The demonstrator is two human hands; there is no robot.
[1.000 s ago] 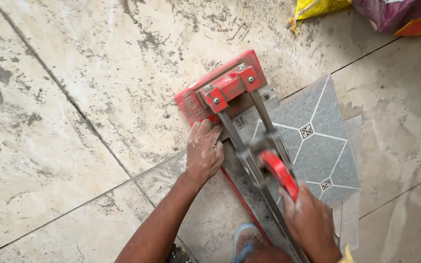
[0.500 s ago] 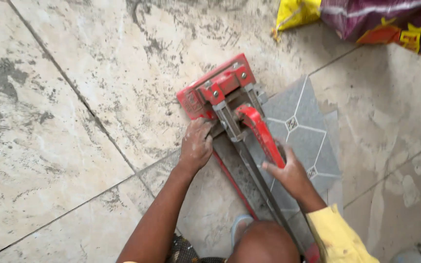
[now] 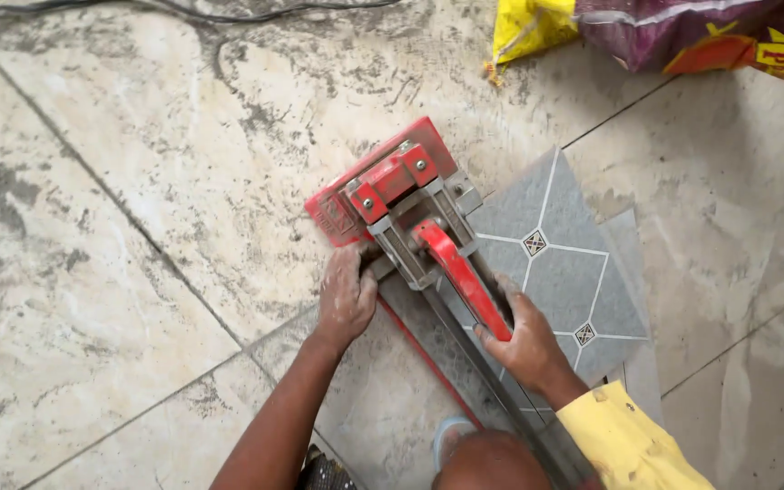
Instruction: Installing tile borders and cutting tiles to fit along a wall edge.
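A red manual tile cutter (image 3: 383, 195) lies on the dusty floor, its rails running down toward me. A grey tile with white diamond lines (image 3: 560, 259) rests in it, sticking out to the right. My left hand (image 3: 345, 298) presses flat on the cutter's left side near the far end. My right hand (image 3: 526, 338) grips the lower end of the red lever handle (image 3: 460, 272), whose carriage sits near the cutter's far end. A yellow sleeve covers my right wrist.
Large beige stone-look floor tiles with grout lines spread all around. A yellow and purple sack (image 3: 673, 32) lies at the top right. A dark cable (image 3: 183, 11) runs along the top edge. My knee (image 3: 487, 463) shows at the bottom.
My right hand has pushed the red handle along the rails from the near end to the far end of the cutter. My left hand stays on the cutter's left side.
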